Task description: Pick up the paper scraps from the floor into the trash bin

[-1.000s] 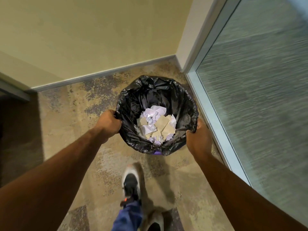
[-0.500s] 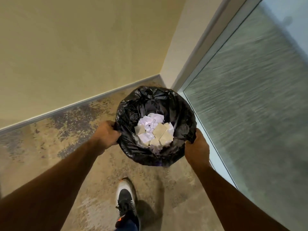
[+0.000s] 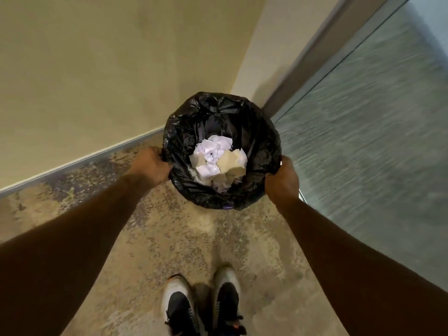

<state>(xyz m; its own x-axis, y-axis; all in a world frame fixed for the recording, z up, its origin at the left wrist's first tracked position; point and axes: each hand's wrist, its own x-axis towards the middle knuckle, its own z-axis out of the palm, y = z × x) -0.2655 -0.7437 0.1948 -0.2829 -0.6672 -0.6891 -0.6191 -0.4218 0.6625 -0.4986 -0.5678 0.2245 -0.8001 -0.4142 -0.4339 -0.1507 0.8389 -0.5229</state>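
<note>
both hands grip bin [image 3: 221, 151] rim: left hand [image 3: 151, 166] at 9 o'clock, right hand [image 3: 282, 181] at 3. paper scraps [image 3: 218, 161] inside. risk: liner [image 3: 257, 132] slips, bin tips, scraps spill.

Trash bin [image 3: 221, 151]: lined in glossy black plastic, a small purple patch showing at its near lower edge; held between the left hand [image 3: 151, 166] and the right hand [image 3: 282, 181].
Paper scraps [image 3: 218, 161], between the hands inside the liner: crumpled white with a faint lilac cast, mixed with tan-beige pieces.
Floor [image 3: 184, 238], below the hands: mottled tan and beige, speckled, with dark grey-purple blotches beyond the left hand.
Wall [image 3: 109, 69], beyond the left hand: plain pale yellow-cream, grey baseboard strip.
Glass panel [image 3: 375, 141], outside the right hand: grey-green, streaked horizontally.
Shoes [image 3: 201, 306], nearest the viewer: white-grey with black uppers, orange accents.
</note>
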